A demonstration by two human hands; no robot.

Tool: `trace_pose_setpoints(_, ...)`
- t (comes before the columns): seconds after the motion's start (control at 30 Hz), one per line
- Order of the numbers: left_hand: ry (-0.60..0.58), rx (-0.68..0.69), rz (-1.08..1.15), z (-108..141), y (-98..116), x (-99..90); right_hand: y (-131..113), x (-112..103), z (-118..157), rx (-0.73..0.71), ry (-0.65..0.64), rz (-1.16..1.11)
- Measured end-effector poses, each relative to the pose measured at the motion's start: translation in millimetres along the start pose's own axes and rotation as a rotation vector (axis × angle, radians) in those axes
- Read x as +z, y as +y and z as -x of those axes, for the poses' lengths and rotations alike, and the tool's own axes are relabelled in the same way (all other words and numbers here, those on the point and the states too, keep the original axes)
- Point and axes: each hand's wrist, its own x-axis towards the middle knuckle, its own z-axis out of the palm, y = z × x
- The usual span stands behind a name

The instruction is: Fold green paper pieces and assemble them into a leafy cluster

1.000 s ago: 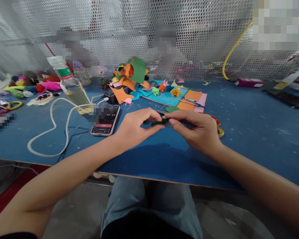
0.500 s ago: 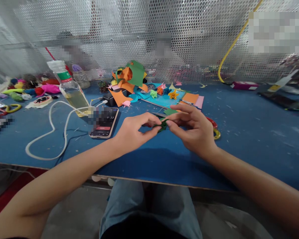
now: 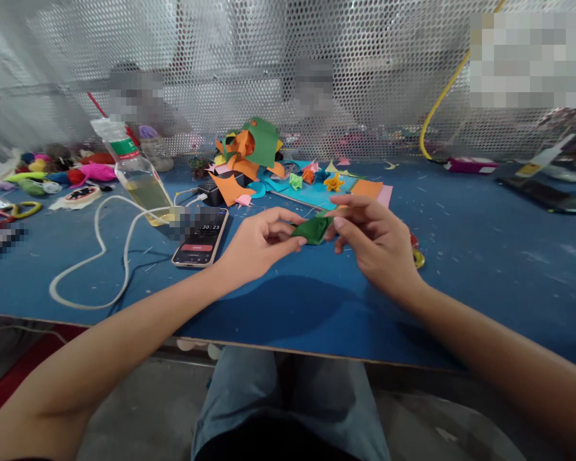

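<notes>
A small folded piece of green paper is held just above the blue table, in front of my body. My left hand pinches its left end between thumb and fingers. At its right edge, the thumb and a finger of my right hand close on the paper, while the index finger sticks out above it. Part of the paper is hidden by my fingers. Behind my right hand, scissors with red and yellow handles lie mostly covered.
To the left lie a phone and a white cable, near a tilted bottle of yellowish liquid. Orange and green paper scraps are heaped at the back. Small folded paper flowers rest on blue sheets. A perforated metal screen stands behind.
The green paper has turned so that a broader face shows. My right hand has shifted slightly right, opening a wider gap between the two hands.
</notes>
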Motion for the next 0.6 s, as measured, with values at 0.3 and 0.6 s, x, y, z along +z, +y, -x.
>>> trace_pose_setpoints(0.3, -0.034, -0.047, -0.221, -0.2, -2.5, 0.0, 7.5, 2.8, 5.1, -0.046, -0.236, 0.180)
trace_pose_setpoints(0.6, -0.066, -0.056, -0.200, -0.1, -3.3, -0.2, 7.9, 4.3, 5.3, -0.141, -0.203, 0.275)
